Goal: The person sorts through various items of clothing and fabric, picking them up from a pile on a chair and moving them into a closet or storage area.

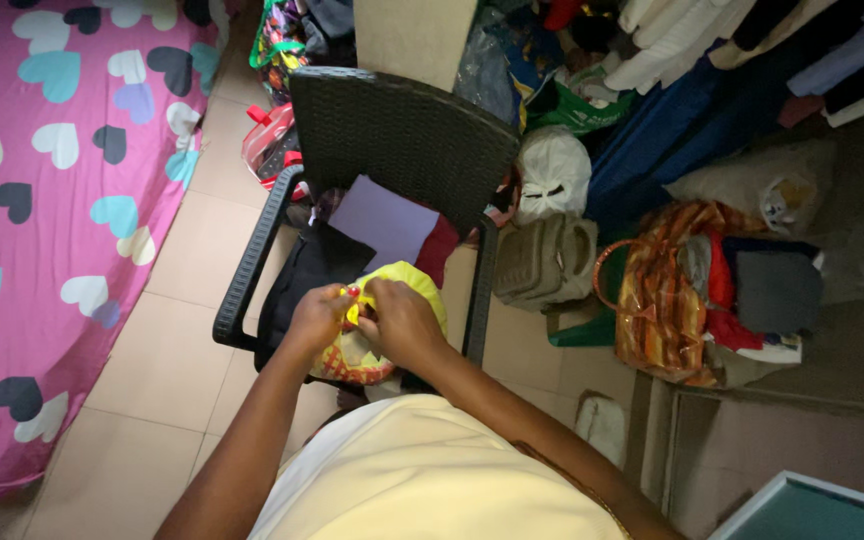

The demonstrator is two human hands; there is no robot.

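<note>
Head view, looking straight down. My left hand [317, 315] and right hand [402, 320] meet over the seat of a dark woven plastic armchair [402, 130]. Both have fingers curled and pinched tight on a bright yellow cloth with a patterned red and orange underside [414, 283], held just above the seat front, between my body and the chair back. Fingertips of the two hands touch or nearly touch at the cloth's edge; red nails show on the left.

On the seat behind the cloth: a flat lilac sheet [384, 218], leaning toward the backrest, with a black garment [302, 275] beside it on the left.

Floor is pale beige tile [167, 350]. To the left, a bed with a pink cover printed with hearts [42, 200], close beside the chair arm. To the right of the chair, a grey-green quilted bag [547, 262], a white plastic bag [552, 172], and an orange checked carrier bag stuffed with clothes [662, 300]. Folded and hanging clothes [752, 50] crowd the upper right. A teal panel with white frame [822, 510] sits at the lower right corner.
</note>
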